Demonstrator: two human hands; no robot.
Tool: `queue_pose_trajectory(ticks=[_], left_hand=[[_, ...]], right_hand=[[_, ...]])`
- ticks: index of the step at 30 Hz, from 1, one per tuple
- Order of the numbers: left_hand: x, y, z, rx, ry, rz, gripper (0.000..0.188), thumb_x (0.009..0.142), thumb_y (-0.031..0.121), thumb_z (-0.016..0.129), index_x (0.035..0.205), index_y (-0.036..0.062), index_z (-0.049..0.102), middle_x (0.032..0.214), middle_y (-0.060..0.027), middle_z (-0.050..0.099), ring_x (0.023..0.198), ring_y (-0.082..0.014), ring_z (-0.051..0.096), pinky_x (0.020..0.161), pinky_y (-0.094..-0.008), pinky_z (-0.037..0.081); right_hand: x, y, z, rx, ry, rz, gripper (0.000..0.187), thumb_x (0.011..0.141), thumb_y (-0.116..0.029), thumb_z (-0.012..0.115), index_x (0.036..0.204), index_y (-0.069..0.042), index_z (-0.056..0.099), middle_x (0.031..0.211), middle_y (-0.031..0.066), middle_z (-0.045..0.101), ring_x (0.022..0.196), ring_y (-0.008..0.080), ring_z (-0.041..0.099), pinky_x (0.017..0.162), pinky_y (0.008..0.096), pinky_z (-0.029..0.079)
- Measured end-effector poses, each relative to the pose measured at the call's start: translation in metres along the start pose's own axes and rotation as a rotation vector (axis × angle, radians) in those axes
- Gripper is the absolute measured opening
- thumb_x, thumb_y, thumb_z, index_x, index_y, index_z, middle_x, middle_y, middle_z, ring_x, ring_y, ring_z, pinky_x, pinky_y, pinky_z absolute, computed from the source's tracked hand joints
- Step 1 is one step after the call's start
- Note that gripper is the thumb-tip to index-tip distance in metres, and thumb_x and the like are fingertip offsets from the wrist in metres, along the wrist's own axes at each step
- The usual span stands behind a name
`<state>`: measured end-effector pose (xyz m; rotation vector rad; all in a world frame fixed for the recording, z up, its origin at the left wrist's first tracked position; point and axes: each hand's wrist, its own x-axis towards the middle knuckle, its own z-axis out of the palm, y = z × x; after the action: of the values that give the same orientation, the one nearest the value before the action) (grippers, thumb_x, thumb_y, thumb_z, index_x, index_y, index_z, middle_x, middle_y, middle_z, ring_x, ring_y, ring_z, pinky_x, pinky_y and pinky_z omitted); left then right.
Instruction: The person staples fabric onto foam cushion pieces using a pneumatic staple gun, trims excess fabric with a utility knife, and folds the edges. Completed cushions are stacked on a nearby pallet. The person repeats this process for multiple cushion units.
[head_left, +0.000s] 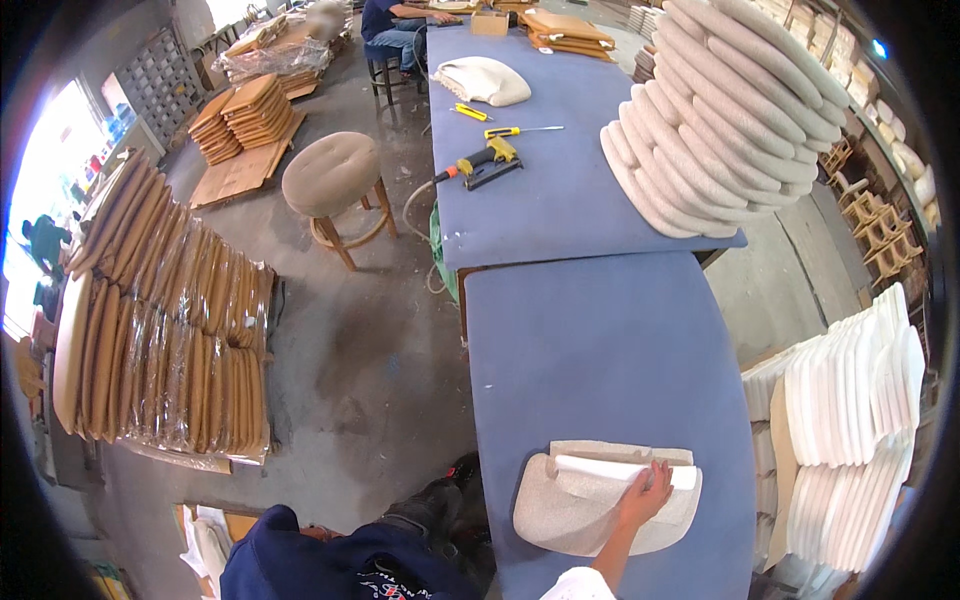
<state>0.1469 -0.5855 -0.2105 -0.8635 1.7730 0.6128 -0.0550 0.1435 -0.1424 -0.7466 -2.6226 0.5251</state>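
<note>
On the near blue table lies a beige, rounded textile piece (560,515) that looks like a cushion cover, with a straight-edged flap along its far side. A narrow white strip (600,469), flat or rolled, crosses it. My right hand (648,494) grips this strip near its right end, fingers bent over it and the forearm coming from the lower edge. I do not see my left hand. A dark blue top (300,560) with dark trousers fills the lower left; a small patch of skin shows there, too hidden to tell what it is.
The farther blue table (545,200) bears a yellow-black staple gun (487,163) with a hose, a screwdriver (523,131), a yellow cutter (471,112) and a tall stack of beige cushions (720,130). White pads (850,410) stand right, a stool (335,175) and wrapped brown cushions (170,330) left. A person sits far back.
</note>
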Motion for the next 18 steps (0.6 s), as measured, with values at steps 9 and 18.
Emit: queue_pose_trajectory(ticks=[9,18], left_hand=[[0.074,0.202,0.082,0.775,-0.165,0.930,0.037,0.095,0.037,0.062,0.118,0.0083,0.070,0.105,-0.0198,0.075,0.095,-0.0366,0.071,0.085,-0.0484,0.054],[-0.108,0.472,0.133,-0.265,0.019,1.407,0.038,0.107,0.031,0.057,0.131,0.0023,0.068,0.122,-0.0081,0.072,0.111,-0.0163,0.066,0.098,-0.0338,0.052]], right_hand=[[-0.005,0.001,-0.009,0.217,0.087,-0.042,0.032,0.097,-0.012,0.059,0.127,-0.004,0.066,0.145,0.0180,0.058,0.143,0.0362,0.046,0.122,0.0539,0.027],[-0.158,0.062,-0.023,0.197,0.274,0.062,0.045,0.099,-0.011,0.056,0.144,-0.002,0.054,0.159,0.0253,0.038,0.150,0.0414,0.033,0.120,0.0534,0.030]])
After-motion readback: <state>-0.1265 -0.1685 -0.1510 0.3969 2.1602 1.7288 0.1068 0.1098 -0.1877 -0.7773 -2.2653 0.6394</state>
